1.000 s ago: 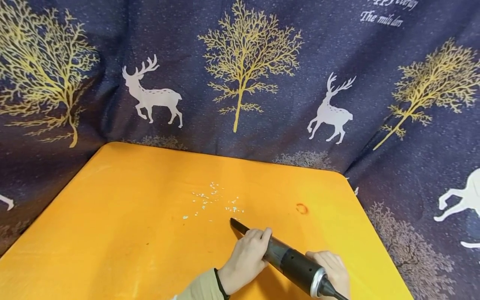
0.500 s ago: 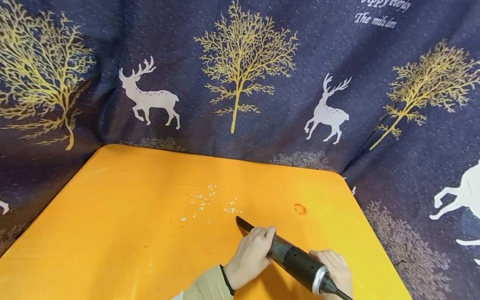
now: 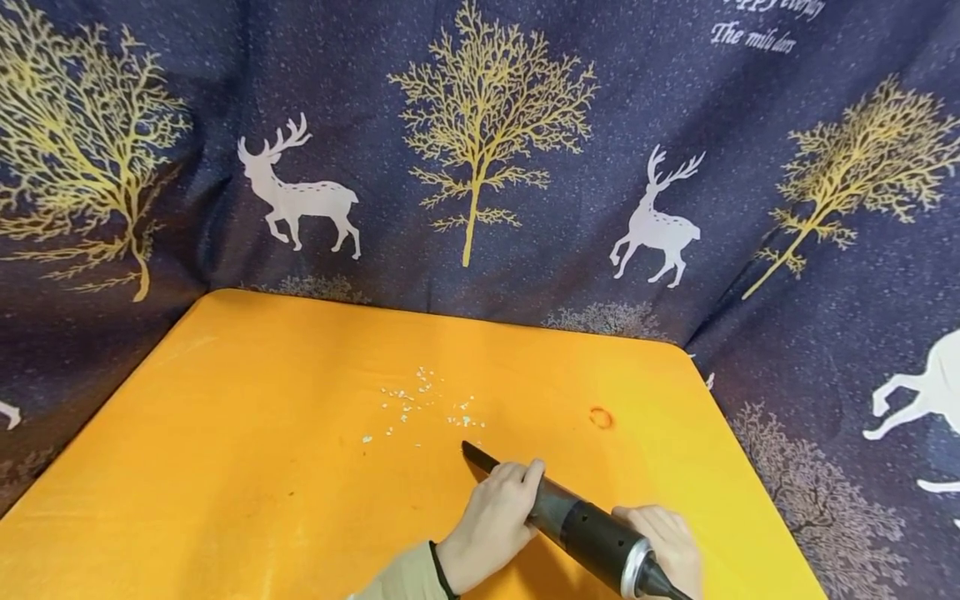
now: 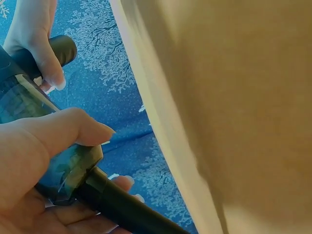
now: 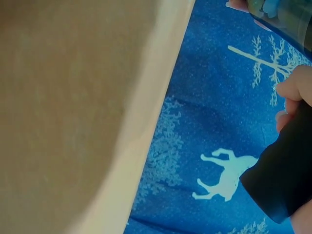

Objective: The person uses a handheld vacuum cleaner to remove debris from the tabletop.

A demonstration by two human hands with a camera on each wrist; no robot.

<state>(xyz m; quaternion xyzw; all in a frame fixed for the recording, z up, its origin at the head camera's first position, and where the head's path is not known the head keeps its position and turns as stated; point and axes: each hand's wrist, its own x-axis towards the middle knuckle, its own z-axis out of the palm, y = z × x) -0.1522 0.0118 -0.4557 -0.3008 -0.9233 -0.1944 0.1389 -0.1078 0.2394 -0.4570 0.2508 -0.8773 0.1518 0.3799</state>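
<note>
Both of my hands hold a handheld vacuum cleaner [image 3: 603,537], black with a silver ring at its rear. My left hand [image 3: 489,523] grips its clear dust cup [image 4: 80,163], thumb on top and fingers beneath; bits show inside the cup. The right hand [image 3: 669,542] is wrapped round the black handle [image 5: 280,165], partly hidden behind the body in the head view. A slim black nozzle [image 3: 478,455] points forward and left, its tip low over the table beside small white scraps [image 3: 467,419]. More scraps [image 3: 408,396] lie scattered further left and back.
The orange-yellow table [image 3: 285,467] has rounded far corners, and a reddish ring mark [image 3: 602,417] shows on its right side. A dark blue curtain [image 3: 420,167] printed with trees and deer hangs behind and at the sides. A cord or tail [image 3: 663,583] trails from the vacuum's rear.
The nozzle tip shifted right, then came back left and slightly nearer to me, both hands moving with it. The visible scraps look much the same.
</note>
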